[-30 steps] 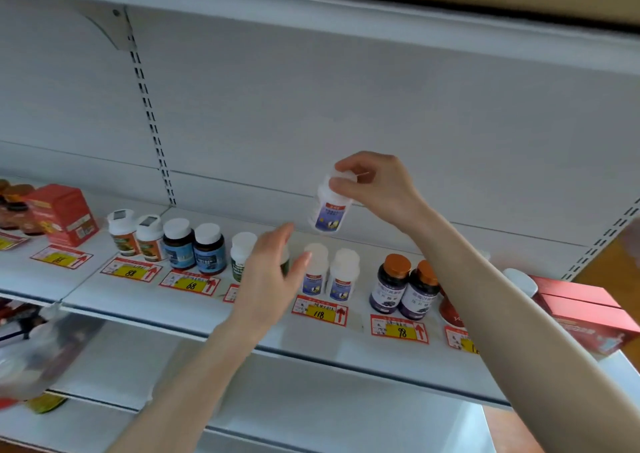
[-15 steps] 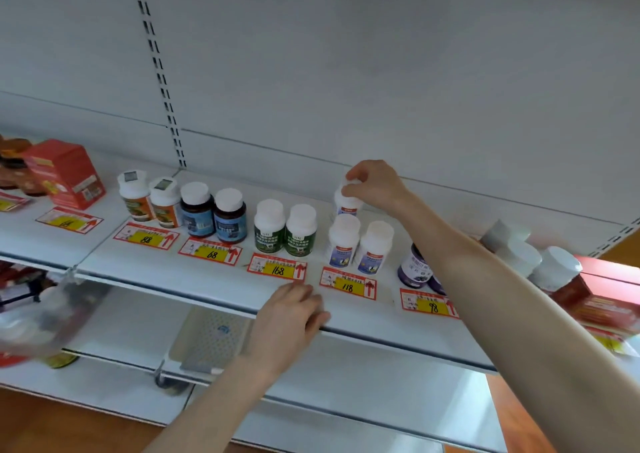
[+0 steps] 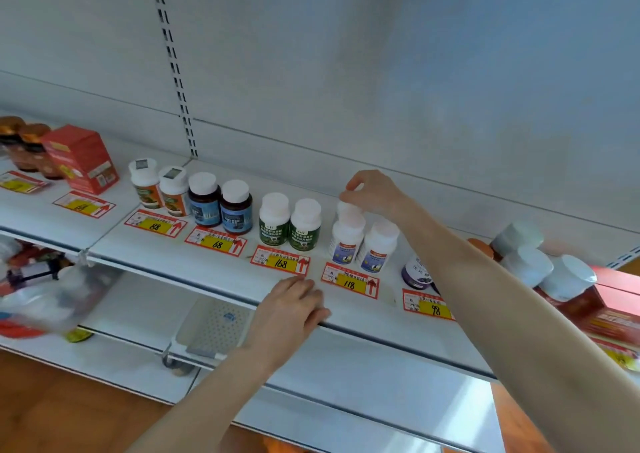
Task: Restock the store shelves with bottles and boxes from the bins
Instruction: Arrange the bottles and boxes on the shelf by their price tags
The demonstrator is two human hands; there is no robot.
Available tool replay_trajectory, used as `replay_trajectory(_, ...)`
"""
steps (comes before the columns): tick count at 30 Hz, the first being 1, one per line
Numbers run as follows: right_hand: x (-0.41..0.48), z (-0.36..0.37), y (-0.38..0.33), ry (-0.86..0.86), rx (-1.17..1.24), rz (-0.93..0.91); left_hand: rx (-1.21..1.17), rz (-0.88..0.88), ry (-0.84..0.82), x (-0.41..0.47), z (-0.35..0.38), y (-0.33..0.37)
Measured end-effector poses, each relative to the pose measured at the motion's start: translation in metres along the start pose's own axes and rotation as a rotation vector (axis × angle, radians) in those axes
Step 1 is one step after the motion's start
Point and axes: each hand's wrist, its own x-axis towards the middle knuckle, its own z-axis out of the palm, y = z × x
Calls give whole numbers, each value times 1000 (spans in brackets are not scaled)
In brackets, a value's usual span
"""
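White bottles (image 3: 347, 237): three; two hands.

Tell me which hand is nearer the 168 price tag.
Left. The left hand rests on the shelf edge just below the 168 price tag; the right hand is farther back, on a white bottle.

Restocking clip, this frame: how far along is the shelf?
Done: paired bottles stand behind the 88 tag, 68 tag and 168 tag. In hand: right hand sets a white bottle behind the front pair. Left hand rests on the shelf edge. Bins aren't clearly visible.
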Motion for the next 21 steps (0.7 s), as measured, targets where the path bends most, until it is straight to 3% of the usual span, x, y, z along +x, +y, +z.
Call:
replay_trajectory(3,1,1,2,63,-49,-32,5,32,9,3,-4,1)
replay_trajectory(8,2,9,-14,247,90,-168,-74,-4,35,-2,-23,2)
replay_trajectory(14,-6,45,-105,145,175,-440,-11,-189,89,-37,-73,-22)
replay_trajectory(21,-22,121,-257,28,158,-753,157,-403,188,-127,-147,-105)
